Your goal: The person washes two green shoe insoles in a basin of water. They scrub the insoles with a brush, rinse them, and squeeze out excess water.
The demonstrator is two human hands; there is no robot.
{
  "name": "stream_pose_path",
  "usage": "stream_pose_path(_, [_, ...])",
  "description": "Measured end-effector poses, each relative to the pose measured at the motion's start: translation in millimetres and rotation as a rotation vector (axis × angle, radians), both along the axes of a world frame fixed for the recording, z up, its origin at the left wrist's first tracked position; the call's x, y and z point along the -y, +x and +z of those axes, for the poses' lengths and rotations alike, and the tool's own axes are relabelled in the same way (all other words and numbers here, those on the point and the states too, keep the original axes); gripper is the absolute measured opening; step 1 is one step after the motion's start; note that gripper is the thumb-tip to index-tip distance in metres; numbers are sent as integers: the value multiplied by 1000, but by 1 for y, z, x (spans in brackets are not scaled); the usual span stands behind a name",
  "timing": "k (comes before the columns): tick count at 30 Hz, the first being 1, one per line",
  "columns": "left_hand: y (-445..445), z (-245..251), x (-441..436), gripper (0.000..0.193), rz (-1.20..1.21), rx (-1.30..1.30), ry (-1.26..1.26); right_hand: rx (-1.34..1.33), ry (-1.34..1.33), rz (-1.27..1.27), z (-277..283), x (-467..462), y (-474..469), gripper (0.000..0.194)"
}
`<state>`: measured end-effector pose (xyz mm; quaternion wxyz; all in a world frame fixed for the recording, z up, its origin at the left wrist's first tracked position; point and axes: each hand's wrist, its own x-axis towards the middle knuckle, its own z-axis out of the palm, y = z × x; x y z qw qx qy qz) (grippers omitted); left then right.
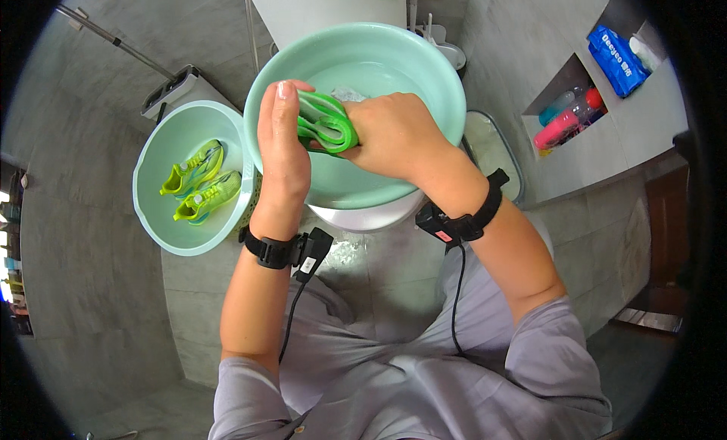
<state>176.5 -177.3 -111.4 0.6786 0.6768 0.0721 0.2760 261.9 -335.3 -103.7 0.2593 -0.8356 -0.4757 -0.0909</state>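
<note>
Both hands are over a large mint-green plastic basin [363, 198], which rests on a white toilet. Between them is a folded bright green item with a pale grey inner side [326, 122], perhaps a cloth; its exact kind is unclear. My left hand [284, 136] presses its raised palm side against the left of the folds, and its thumb points up. The fingers of my right hand [395, 136] are closed round the right end. Behind the hands, a small pale patterned item [347, 93] lies in the basin, partly hidden.
A pale green basin [149, 224] at the left holds yellow-green sneakers [207, 198]. Behind it stand a mop bucket [182, 93] and mop pole [119, 42]. Wall niches at the right hold bottles [559, 127] and a blue packet [618, 60]. A lidless-looking bin [494, 150] stands right of the toilet.
</note>
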Motion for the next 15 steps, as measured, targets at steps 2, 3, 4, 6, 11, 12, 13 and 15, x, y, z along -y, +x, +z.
stream_pose_path(2, [6, -2, 0, 48, 54, 42, 49, 5, 6, 96, -2, 0, -3, 30])
stream_pose_path(3, [6, -2, 0, 51, 49, 36, 50, 7, 7, 137, -2, 1, -5, 28])
stream_pose_path(4, [7, -2, 2, 54, 42, 29, 51, 18, 6, 155, -2, 2, -5, 29])
stream_pose_path(6, [5, -2, 4, 55, 19, -21, -45, 39, 2, 191, -3, 2, -6, 31])
stream_pose_path(11, [8, -3, 8, 50, -12, -114, -150, 22, -15, 219, -8, 3, -6, 36])
stream_pose_path(12, [9, -4, 9, 50, -10, -125, -175, 17, -26, 202, -9, 3, -6, 36])
stream_pose_path(13, [11, -4, 10, 47, 31, -126, -176, 3, -33, 186, -10, 2, -8, 34])
stream_pose_path(15, [13, -5, 11, 45, 64, -131, -156, -30, -66, 148, -12, 1, -10, 30])
